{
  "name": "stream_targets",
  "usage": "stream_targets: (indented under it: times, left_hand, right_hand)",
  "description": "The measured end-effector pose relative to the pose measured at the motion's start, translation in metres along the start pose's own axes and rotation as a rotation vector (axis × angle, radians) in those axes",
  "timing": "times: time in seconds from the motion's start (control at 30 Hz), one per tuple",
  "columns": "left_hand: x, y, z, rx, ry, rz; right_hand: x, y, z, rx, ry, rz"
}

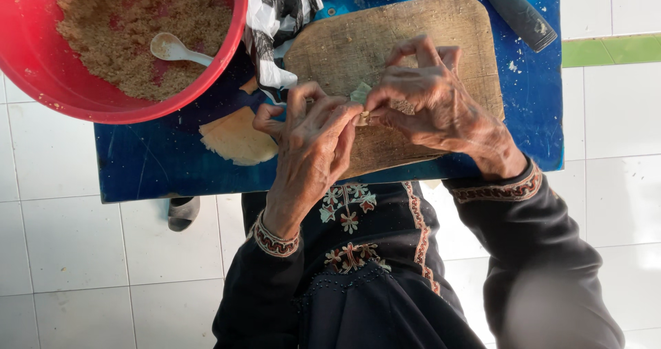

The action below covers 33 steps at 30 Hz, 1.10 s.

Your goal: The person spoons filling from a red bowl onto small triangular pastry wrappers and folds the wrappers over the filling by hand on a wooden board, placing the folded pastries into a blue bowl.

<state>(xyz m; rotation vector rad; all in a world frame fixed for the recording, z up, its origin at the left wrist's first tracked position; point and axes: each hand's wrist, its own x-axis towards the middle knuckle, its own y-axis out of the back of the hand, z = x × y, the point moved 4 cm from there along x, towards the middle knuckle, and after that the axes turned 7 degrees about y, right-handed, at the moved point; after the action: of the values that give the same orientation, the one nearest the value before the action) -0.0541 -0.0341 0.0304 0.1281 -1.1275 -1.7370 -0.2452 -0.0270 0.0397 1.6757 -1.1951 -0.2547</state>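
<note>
A small pale dough wrapper (361, 96) sits pinched between the fingertips of both hands, held just above a worn wooden cutting board (427, 25). The left hand (313, 139) curls its fingers inward, thumb and forefinger closed on the near edge of the wrapper. The right hand (423, 98) arches over it from the other side, its fingertips also closed on the dough, the remaining fingers bent and raised. The two hands touch at the fingertips, where the wrapper is mostly hidden; how it is folded cannot be told.

Just left of the left hand lies a stack of flat pale wrappers (237, 139) on a blue table (151, 166). Beyond that stack, up and to the left, a red bowl (41, 67) holds crumbly brown filling (138, 25) with a white spoon (175, 48) resting in it. A black-and-white checked cloth (275, 12) hangs between the bowl and the board. Past the right hand, at the table's far corner, lies a dark knife handle (516, 12). Dark embroidered sleeves (496, 192) cover both wrists, and white floor tiles (69, 252) surround the table.
</note>
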Motion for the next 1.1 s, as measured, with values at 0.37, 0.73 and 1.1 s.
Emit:
stream_targets:
  times: [0.37,0.73,1.1]
  left_hand:
    - [-0.001,0.000,0.000,0.018,-0.001,0.017]
    - [-0.002,-0.001,-0.001,0.086,-0.055,0.012]
    - [-0.003,-0.005,-0.003,0.087,-0.058,-0.004]
  right_hand:
    - [-0.003,0.002,-0.008,-0.130,0.061,0.024]
    - [-0.008,0.008,-0.014,-0.088,0.027,0.004]
    - [-0.006,0.008,-0.008,-0.093,0.016,0.050]
